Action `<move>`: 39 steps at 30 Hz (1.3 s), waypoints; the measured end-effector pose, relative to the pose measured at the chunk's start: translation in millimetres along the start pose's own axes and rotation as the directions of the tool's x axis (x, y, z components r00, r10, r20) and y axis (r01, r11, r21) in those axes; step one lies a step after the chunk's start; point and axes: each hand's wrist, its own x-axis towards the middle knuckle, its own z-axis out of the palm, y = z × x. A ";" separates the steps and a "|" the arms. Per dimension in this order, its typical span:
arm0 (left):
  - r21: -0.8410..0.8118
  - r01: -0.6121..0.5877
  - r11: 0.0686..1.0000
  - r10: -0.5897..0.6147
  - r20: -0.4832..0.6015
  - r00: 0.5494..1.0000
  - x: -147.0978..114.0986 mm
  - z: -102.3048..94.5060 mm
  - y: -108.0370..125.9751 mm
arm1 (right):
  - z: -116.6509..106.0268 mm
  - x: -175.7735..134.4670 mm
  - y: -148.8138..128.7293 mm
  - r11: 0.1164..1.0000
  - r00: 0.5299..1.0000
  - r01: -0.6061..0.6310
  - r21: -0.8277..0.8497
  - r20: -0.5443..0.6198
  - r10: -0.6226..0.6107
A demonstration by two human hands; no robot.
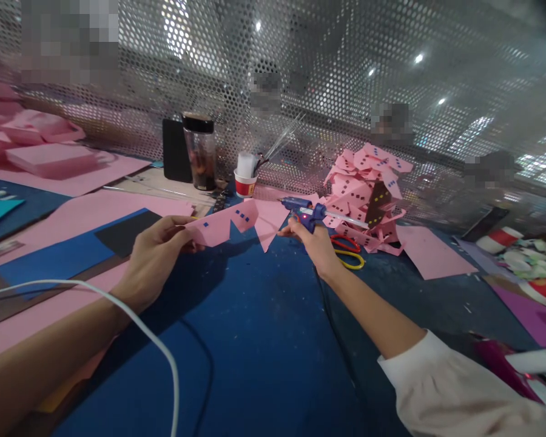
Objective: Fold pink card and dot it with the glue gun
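Note:
My left hand pinches the left end of a pink paper strip with dark blue squares and pointed, cut edges. The strip is held above the blue table and reaches toward the middle. In my right hand is a blue hot glue gun, its fingers wrapped round the handle. The nozzle points left, over the strip's right end, and a clear glue stick sticks out of the back. A small red light shows on the gun. Whether the nozzle touches the paper I cannot tell.
Behind the gun rises a heap of pink paper pieces, with red and yellow scissors handles before it. A lidded jar and a paper cup stand at the back. A white cable crosses my left forearm. Coloured sheets lie left.

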 end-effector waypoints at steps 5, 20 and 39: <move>-0.028 -0.018 0.999 0.017 -0.019 1.000 -0.1 0.1 1.0 | 6.4 3.1 3.4 0.898 0.991 0.128 -0.421 0.013 -0.135; -0.001 -0.024 1.000 0.024 -0.003 1.000 -1.1 0.1 0.5 | 7.8 4.0 8.8 0.776 0.977 0.212 -0.594 0.141 -0.159; -0.019 0.015 1.000 -0.015 -0.020 1.000 1.2 -0.2 -1.8 | -24.9 -56.1 -15.8 0.894 0.977 0.057 -0.445 0.209 0.042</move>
